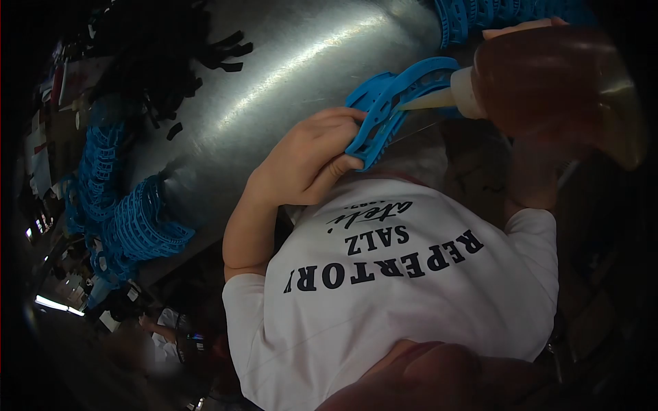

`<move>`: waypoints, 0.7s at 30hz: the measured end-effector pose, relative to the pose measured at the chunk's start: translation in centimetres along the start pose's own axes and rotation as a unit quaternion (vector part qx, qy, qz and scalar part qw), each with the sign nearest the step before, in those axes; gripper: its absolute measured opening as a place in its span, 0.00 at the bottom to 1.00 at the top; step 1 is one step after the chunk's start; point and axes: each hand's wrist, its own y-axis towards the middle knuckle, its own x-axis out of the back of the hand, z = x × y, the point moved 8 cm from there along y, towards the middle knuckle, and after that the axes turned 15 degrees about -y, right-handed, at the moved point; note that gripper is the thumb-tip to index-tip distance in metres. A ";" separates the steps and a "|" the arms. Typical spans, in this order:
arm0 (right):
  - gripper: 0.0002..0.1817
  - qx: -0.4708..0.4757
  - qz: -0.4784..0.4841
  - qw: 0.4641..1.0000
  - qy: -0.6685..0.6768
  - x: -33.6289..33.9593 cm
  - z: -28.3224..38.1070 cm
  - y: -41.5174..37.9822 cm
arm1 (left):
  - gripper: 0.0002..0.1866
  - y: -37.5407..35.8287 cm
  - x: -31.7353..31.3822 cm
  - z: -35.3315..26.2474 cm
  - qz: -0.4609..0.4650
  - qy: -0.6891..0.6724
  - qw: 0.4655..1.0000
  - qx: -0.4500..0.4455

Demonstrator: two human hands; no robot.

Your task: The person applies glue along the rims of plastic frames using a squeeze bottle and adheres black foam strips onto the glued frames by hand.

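My left hand (312, 154) is closed around one end of a curved blue plastic frame (380, 113), thumb below and fingers on the upper side. The frame is tilted over the edge of the metal table, just in front of my shirt. From the right, my right hand (521, 27) grips a squeeze bottle (541, 82) of amber-brown liquid; most of that hand is hidden behind the bottle. The bottle's pale pointed nozzle (428, 101) is directed left, with its tip right at the frame's inner rim. A thin thread-like line runs below the nozzle.
A shiny metal table (274, 75) lies ahead. Nested blue frames (147, 222) are stacked on the left, with more blue frames (480, 17) at the top right. Black strips (154, 61) are heaped at the far left. Another person (168, 342) is at the lower left.
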 end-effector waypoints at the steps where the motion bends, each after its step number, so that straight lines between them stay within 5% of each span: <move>1: 0.36 0.015 -0.004 1.000 -0.019 0.3 0.4 0.0 | 0.11 0.0 0.0 0.0 0.001 -0.001 1.000 -0.001; 4: 0.36 0.043 -0.017 0.997 -0.060 0.9 0.9 -0.2 | 0.09 -0.4 -0.3 0.1 0.007 -0.028 0.999 0.020; 8: 0.35 -0.023 -0.023 0.999 -0.023 2.1 -1.6 -2.5 | 0.10 -1.7 -1.0 1.1 0.034 -0.048 0.995 0.080; 14: 0.34 -0.205 -0.205 0.957 0.008 4.5 -5.0 -9.4 | 0.06 -3.5 -2.1 1.1 0.061 -0.019 0.992 0.106; 21: 0.34 -0.284 -0.230 0.927 0.086 3.2 -6.5 -12.1 | 0.08 -5.0 -2.2 2.9 0.053 -0.047 0.982 0.174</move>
